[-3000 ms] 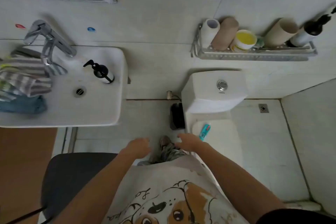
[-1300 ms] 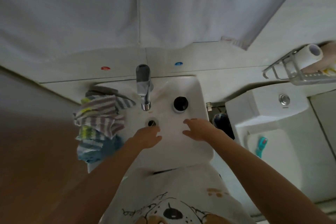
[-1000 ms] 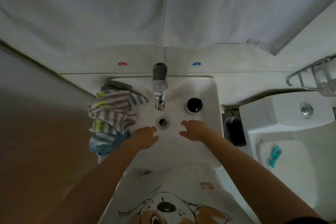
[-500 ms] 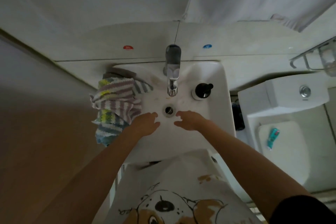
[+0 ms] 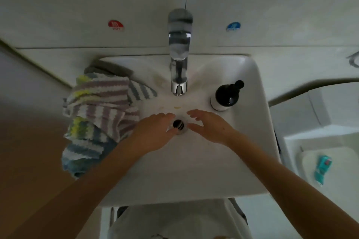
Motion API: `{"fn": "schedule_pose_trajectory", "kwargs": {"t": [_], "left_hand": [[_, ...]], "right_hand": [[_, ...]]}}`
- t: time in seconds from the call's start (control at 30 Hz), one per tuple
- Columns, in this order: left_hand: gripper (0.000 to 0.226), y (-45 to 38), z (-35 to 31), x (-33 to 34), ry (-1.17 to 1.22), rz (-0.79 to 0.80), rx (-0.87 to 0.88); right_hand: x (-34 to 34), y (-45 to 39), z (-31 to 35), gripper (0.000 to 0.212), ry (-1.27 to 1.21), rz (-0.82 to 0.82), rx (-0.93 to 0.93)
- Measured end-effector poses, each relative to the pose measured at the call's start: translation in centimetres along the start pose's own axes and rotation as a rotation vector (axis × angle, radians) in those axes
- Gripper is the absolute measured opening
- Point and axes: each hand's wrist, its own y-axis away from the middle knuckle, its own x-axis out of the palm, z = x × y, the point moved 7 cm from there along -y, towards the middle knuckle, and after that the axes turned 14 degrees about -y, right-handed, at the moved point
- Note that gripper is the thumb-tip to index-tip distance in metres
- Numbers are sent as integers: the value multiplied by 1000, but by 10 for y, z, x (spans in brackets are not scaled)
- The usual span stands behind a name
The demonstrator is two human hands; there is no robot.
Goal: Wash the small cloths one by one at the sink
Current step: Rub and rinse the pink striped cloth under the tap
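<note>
A white sink (image 5: 196, 176) fills the middle of the view, its drain (image 5: 178, 124) in the basin under a chrome faucet (image 5: 179, 64). A pile of striped small cloths (image 5: 97, 110) hangs over the sink's left rim, with a blue one at the bottom. My left hand (image 5: 153, 135) is over the basin just left of the drain, fingers relaxed, holding nothing. My right hand (image 5: 210, 127) is just right of the drain, fingers spread and empty. No water is seen running.
A black soap pump bottle (image 5: 226, 96) stands on the sink's right back corner. Red (image 5: 115, 25) and blue (image 5: 233, 26) stickers mark the wall tiles. A toilet (image 5: 326, 141) with a teal object (image 5: 322, 169) on its lid is at the right. A brown surface (image 5: 29, 151) lies left.
I have turned from the toilet to the sink and leaned closer. Both hands moved into the basin and drew together around the drain.
</note>
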Motion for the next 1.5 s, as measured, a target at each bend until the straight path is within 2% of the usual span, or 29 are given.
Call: {"fn": "schedule_pose_trajectory", "kwargs": {"t": [0.07,0.2,0.33,0.5,0.6,0.7,0.77,0.83,0.9,0.97,1.03,1.1,1.2,1.3,1.43,1.5], "left_hand": [[48,0,-6,6,-48,-46,34],[52,6,-17,10,-304,-191,116],[55,15,-19,8,-332,-222,103],[57,35,-4,-5,-320,-218,10],[57,56,13,-16,-222,-242,-37],[53,77,39,-41,-139,-373,-74],[59,89,66,-57,-101,-476,-111],[71,97,96,-68,-145,-571,-206],[57,101,122,-73,-251,-653,-366],[50,98,139,-67,-340,-607,-484],[52,91,148,-56,-360,-517,-526],[48,87,153,-52,-349,-528,-524],[27,88,151,-61,-288,-659,-479],[18,92,139,-72,-261,-762,-408],[11,104,98,-91,-245,-947,-218],[8,103,69,-96,-216,-966,-94]], "right_hand": [[4,-1,3,51,106,-16,-128],[11,11,19,49,248,-138,-358],[10,22,30,47,335,-242,-483],[1,21,18,41,275,-240,-424],[-1,23,15,38,278,-225,-408],[0,25,20,38,290,-242,-436],[2,24,23,37,298,-242,-448],[4,22,24,38,313,-229,-442],[7,22,25,37,340,-215,-439],[8,21,25,37,357,-214,-442],[7,21,25,36,364,-220,-439],[7,21,24,35,371,-219,-433],[6,21,23,36,370,-212,-432],[5,21,24,37,382,-215,-438],[7,22,25,38,396,-225,-453],[6,24,28,38,380,-250,-478]]}}
